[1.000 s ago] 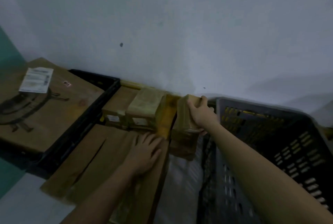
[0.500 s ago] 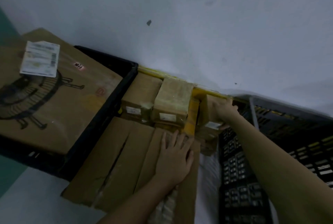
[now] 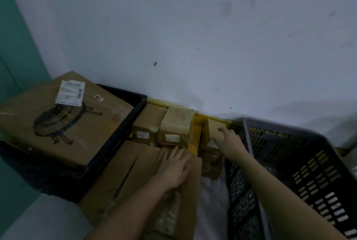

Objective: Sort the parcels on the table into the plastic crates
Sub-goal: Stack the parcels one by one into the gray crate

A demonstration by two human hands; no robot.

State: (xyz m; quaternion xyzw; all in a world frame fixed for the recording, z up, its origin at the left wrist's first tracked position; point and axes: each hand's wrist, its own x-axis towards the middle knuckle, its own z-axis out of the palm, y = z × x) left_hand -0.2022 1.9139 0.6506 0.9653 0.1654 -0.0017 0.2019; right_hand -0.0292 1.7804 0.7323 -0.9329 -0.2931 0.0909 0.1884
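Parcels crowd the strip between my two crates, pressed up against the pale wall (image 3: 193, 27). Biggest of all is the printed carton (image 3: 58, 122), lying tilted in the black crate (image 3: 119, 139) on the left, with a white shipping label (image 3: 70, 93) stuck near its far edge and a dark round drawing across its face. On the right I see the grey slotted crate (image 3: 301, 164), its near wall running down past my right forearm. Next in size is the flat cardboard parcel (image 3: 133, 174) in front of me, its top flap split along a dark seam; my left hand (image 3: 173, 170) rests flat on its far right corner, fingers straight and spread, gripping nothing. Behind it, along the wall, stand two smaller boxes side by side: a plain brown one (image 3: 148, 123) touching the black crate, and a tape-wrapped one (image 3: 176, 125) just right of it, each with a small white label on its near face. A yellow piece (image 3: 195, 135) sits upright between the taped box and the small brown parcel (image 3: 213, 127). My right hand (image 3: 228, 141) grips that small parcel, fingers curled over its top and near face, just beside the grey crate's corner. Below it more wrapped parcels show, too dim to make out.
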